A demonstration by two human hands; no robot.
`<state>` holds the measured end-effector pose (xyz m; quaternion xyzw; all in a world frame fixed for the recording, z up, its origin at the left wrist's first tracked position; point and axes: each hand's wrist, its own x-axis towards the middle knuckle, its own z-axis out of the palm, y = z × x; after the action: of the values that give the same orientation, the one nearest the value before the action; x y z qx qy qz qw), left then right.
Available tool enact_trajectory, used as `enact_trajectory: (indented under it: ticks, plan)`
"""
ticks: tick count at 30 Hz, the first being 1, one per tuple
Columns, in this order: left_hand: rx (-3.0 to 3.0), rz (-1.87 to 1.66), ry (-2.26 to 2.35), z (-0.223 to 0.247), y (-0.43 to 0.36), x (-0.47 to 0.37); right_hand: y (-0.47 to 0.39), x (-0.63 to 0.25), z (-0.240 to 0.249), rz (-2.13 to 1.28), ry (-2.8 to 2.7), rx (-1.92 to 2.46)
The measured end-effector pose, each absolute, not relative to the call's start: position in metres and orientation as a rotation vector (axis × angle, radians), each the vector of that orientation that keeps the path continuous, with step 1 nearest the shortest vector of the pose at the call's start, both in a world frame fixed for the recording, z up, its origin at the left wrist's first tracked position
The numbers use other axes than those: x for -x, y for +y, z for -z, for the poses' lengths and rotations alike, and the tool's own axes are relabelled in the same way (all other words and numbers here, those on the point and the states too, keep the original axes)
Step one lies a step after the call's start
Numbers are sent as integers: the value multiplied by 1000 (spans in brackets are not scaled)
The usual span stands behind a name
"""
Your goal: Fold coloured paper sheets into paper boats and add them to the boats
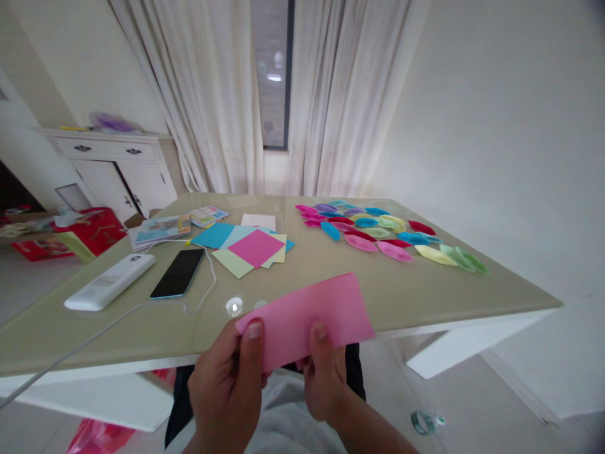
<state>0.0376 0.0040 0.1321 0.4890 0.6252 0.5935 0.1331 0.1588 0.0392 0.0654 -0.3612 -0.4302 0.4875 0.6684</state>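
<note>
Paper [288, 328], pink, is held crosswise by the near edge of the counter [401, 293], long axis running left to right, left end pinched in the left hand [227, 381], lower middle in the right hand [324, 378].
</note>
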Motion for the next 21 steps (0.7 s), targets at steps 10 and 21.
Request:
enact_trajectory:
  ticks: [10, 21]
  plan:
    - [-1292, -1780, 1785, -129, 15, -24, 67, -183, -105, -911, -836, 710]
    - [-1276, -1604, 1522, -116, 21, -6, 42, -166, -80, -1181, -996, 887]
